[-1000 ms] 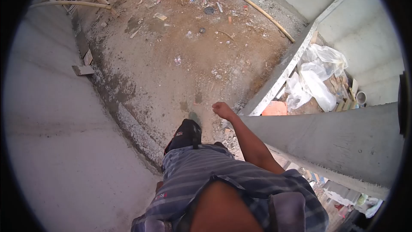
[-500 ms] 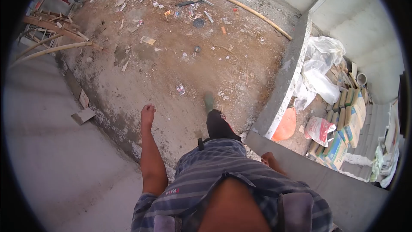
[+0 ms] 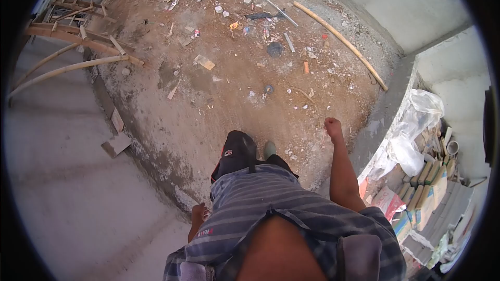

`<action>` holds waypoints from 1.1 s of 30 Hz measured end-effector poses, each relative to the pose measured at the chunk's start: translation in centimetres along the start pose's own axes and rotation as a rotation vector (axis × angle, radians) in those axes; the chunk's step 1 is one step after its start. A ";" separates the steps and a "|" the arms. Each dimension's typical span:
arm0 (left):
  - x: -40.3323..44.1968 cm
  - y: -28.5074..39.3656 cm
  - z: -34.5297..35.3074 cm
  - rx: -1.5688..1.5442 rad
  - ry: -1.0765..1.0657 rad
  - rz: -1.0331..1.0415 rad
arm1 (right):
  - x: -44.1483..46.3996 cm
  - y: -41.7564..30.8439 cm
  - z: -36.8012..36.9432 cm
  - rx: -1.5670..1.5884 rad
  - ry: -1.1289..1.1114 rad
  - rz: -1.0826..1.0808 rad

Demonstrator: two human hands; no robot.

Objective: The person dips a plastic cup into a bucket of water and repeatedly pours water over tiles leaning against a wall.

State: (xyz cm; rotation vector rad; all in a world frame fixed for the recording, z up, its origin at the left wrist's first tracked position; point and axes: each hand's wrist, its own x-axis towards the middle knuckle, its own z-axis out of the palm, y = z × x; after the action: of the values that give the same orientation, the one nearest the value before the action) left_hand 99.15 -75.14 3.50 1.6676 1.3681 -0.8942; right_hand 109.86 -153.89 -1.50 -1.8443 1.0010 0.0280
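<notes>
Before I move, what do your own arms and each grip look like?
The short, dark blue-grey sleeves have paler stripes; the visible forearms are bare. The right grip and left grip are ungloved hands, and the right wrist shows no watch.

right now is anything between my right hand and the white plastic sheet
Yes: the concrete wall stands between your right hand and the plastic sheet, which lies on the wall's far side.

- Soft, diffuse daylight, with faint shadows on the dirt ground (image 3: 245,93).
- Brightest near three o'clock, where plastic sheeting (image 3: 409,148) looks almost washed out.
- Dimmer, greyer wall (image 3: 57,166) toward nine o'clock.
- Fisheye curvature; black vignetted corners.
- Chest (image 3: 276,255) at six o'clock looks soft.
</notes>
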 end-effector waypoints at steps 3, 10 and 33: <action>2.2 3.7 1.2 -0.165 -0.004 0.016 | 7.3 -11.9 0.6 0.090 0.035 -0.114; 6.0 28.3 5.2 0.111 -0.087 0.035 | 13.2 -11.6 7.1 -0.151 -0.133 0.219; 3.4 103.2 40.1 0.829 0.041 0.851 | 60.0 -40.9 25.8 -0.590 -0.206 -0.066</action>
State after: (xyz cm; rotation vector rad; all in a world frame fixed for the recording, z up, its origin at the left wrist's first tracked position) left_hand 199.71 -121.05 -3.31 2.5736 0.1480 -0.9291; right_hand 185.80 -164.58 -9.63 -2.3461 0.8369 0.5112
